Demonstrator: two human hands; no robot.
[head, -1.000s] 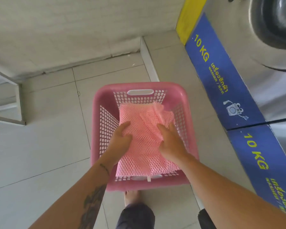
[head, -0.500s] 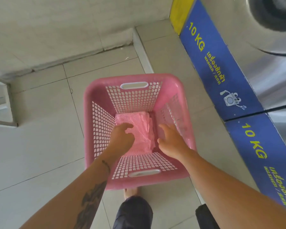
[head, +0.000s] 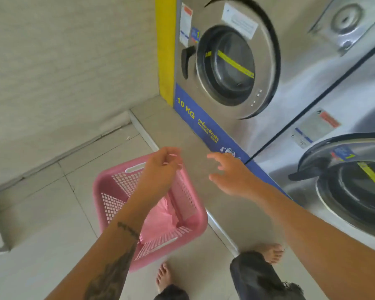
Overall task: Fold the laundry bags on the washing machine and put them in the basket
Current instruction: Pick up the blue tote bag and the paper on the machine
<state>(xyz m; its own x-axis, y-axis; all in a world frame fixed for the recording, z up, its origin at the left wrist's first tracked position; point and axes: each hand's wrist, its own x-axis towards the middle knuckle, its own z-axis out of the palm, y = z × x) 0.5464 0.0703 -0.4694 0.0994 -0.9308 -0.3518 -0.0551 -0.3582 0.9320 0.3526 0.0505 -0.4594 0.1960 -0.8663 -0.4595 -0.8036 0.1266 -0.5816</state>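
Note:
A pink plastic basket [head: 191,226] stands on the tiled floor, left of the washing machines. A folded pink mesh laundry bag [head: 160,221] lies in its bottom, partly hidden by my left forearm. My left hand [head: 160,172] hovers above the basket's far rim, fingers loosely curled, holding nothing. My right hand [head: 232,176] is raised to the right of the basket, fingers spread, empty. The tops of the washing machines are out of view.
Two steel front-loading washing machines stand at the right, one [head: 230,68] farther and one [head: 355,191] nearer, on a raised step [head: 221,232] with blue 10 KG panels. A wall [head: 63,72] runs at the left. My bare feet [head: 271,254] are below.
Both hands have let go of the folded pink bag and lifted out of the basket. My view has tilted up toward the washing machines.

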